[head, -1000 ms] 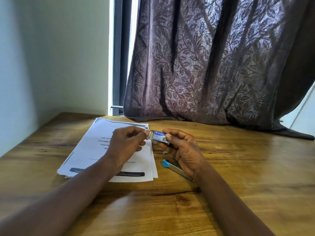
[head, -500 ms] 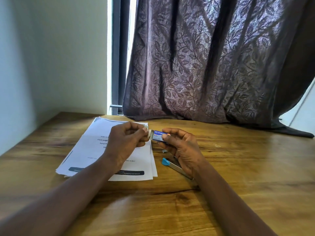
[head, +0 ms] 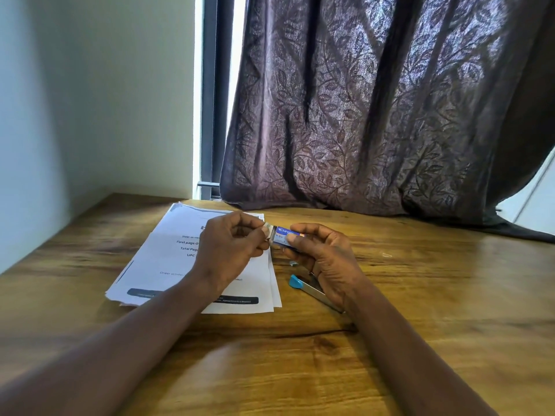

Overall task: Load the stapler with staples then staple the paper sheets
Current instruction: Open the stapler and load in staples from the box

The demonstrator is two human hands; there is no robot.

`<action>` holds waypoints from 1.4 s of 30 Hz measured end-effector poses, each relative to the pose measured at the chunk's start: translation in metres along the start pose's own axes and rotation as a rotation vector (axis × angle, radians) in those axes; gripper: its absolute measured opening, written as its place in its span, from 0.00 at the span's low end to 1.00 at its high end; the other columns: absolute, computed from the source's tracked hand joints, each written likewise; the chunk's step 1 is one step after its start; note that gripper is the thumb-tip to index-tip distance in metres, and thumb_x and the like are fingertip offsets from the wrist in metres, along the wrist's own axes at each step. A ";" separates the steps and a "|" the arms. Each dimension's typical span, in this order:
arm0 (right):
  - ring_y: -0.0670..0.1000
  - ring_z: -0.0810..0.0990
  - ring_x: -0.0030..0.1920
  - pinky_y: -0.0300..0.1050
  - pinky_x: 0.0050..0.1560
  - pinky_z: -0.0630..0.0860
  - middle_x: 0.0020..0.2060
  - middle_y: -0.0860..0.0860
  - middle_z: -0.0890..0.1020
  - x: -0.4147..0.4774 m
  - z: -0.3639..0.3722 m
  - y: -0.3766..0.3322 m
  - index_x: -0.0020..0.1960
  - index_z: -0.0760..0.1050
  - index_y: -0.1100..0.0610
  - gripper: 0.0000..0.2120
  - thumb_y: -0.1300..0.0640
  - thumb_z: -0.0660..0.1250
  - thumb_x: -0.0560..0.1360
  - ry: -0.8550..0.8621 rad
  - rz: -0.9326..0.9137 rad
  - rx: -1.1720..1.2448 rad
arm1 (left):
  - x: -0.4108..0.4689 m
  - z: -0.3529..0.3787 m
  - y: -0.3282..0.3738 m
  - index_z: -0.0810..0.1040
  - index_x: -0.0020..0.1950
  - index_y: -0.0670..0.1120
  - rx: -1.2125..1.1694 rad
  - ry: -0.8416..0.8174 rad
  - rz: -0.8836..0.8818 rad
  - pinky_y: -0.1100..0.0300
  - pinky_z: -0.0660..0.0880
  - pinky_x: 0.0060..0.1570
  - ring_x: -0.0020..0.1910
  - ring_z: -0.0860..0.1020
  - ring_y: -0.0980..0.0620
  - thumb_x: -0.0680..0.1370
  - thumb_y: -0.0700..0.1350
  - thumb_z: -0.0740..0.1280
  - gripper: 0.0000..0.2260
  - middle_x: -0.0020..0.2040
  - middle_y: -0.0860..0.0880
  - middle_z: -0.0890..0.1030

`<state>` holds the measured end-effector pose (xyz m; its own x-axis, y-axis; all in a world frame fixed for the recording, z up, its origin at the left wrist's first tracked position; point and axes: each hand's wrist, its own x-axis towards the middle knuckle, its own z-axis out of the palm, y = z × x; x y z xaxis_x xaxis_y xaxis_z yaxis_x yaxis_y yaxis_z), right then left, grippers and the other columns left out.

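Fingers, right: on my right hand (head: 326, 259) they curl around a small blue staple box (head: 283, 234), thumb on top, the other fingers underneath, holding it above the desk (head: 435, 310).
Fingers, left: on my left hand (head: 231, 250) thumb and forefinger are pinched narrow at the box's left end, on something small and pale poking out of it; whether that is a flap or a strip of staples I cannot tell.
Staple box: lifted off the desk, lying roughly level between my two hands, white lettering on its blue face turned up towards me.
Stapler (head: 309, 288): on the desk under my right hand and wrist, lying slantwise, its blue tip pointing towards the paper, its metal body running back under my palm; the rest is hidden.
Paper sheets (head: 168, 259): a loose stack lying flat towards the left far side of the desk, printed side up, edges slightly fanned; my left forearm crosses its near right corner.
Small metal piece (head: 294, 263): on the desk between the paper's right edge and my right hand, too small to name.
Curtain (head: 375, 115): dark, leaf-patterned, hanging along the far edge of the desk, its hem resting on the wood at the far right.
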<state>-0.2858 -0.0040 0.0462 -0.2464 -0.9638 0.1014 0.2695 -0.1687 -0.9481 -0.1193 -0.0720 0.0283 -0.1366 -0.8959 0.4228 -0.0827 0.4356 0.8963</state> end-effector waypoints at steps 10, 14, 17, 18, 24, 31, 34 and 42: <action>0.53 0.86 0.43 0.46 0.44 0.85 0.48 0.59 0.86 0.010 -0.038 -0.026 0.51 0.81 0.63 0.07 0.70 0.72 0.74 0.259 -0.144 -0.013 | -0.010 0.006 0.000 0.81 0.46 0.59 0.486 -0.264 0.297 0.75 0.75 0.38 0.42 0.82 0.64 0.75 0.45 0.76 0.09 0.42 0.64 0.82; 0.52 0.85 0.38 0.43 0.40 0.84 0.47 0.59 0.86 0.013 -0.052 -0.019 0.49 0.82 0.61 0.05 0.69 0.71 0.76 0.399 -0.077 -0.096 | -0.015 0.011 0.001 0.84 0.48 0.56 0.491 -0.337 0.356 0.75 0.74 0.40 0.45 0.81 0.65 0.75 0.45 0.77 0.07 0.41 0.63 0.83; 0.50 0.84 0.35 0.41 0.38 0.83 0.46 0.58 0.86 0.017 -0.055 -0.013 0.51 0.82 0.59 0.07 0.68 0.69 0.77 0.457 -0.050 -0.211 | -0.015 0.009 -0.001 0.84 0.55 0.55 0.542 -0.384 0.335 0.72 0.73 0.37 0.42 0.81 0.63 0.74 0.46 0.77 0.11 0.40 0.63 0.82; 0.50 0.84 0.35 0.41 0.38 0.83 0.45 0.57 0.86 0.018 -0.056 -0.011 0.51 0.82 0.59 0.07 0.68 0.69 0.77 0.464 -0.044 -0.236 | -0.015 0.009 -0.001 0.84 0.56 0.56 0.567 -0.386 0.326 0.73 0.72 0.36 0.41 0.81 0.63 0.75 0.47 0.77 0.11 0.41 0.63 0.83; 0.49 0.85 0.38 0.44 0.43 0.85 0.44 0.55 0.85 0.019 -0.053 -0.003 0.48 0.82 0.54 0.09 0.67 0.68 0.77 0.448 -0.032 -0.392 | -0.016 0.010 -0.003 0.86 0.51 0.57 0.639 -0.445 0.310 0.72 0.68 0.39 0.43 0.79 0.62 0.76 0.48 0.76 0.05 0.46 0.65 0.81; 0.49 0.84 0.38 0.39 0.37 0.83 0.45 0.54 0.85 0.018 -0.052 0.001 0.48 0.82 0.52 0.09 0.65 0.68 0.77 0.432 -0.030 -0.463 | -0.010 0.005 -0.008 0.85 0.52 0.56 0.554 -0.441 0.260 0.74 0.71 0.41 0.45 0.80 0.65 0.76 0.45 0.76 0.07 0.47 0.62 0.84; 0.49 0.84 0.39 0.41 0.40 0.84 0.45 0.55 0.86 0.018 -0.053 0.002 0.48 0.82 0.51 0.10 0.65 0.68 0.77 0.427 -0.020 -0.463 | -0.008 0.003 -0.007 0.84 0.53 0.56 0.505 -0.369 0.245 0.73 0.73 0.43 0.45 0.81 0.64 0.77 0.44 0.75 0.08 0.46 0.63 0.84; 0.47 0.84 0.35 0.43 0.40 0.84 0.42 0.52 0.86 0.021 -0.051 0.006 0.48 0.83 0.50 0.10 0.64 0.67 0.77 0.413 -0.051 -0.470 | 0.018 0.032 0.007 0.86 0.52 0.53 0.643 -0.322 0.251 0.71 0.70 0.38 0.43 0.80 0.63 0.77 0.47 0.75 0.05 0.46 0.58 0.84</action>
<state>-0.3370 -0.0145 0.0267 -0.6131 -0.7817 0.1138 -0.1667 -0.0128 -0.9859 -0.1545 -0.0823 0.0383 -0.5005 -0.7362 0.4556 -0.5564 0.6767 0.4822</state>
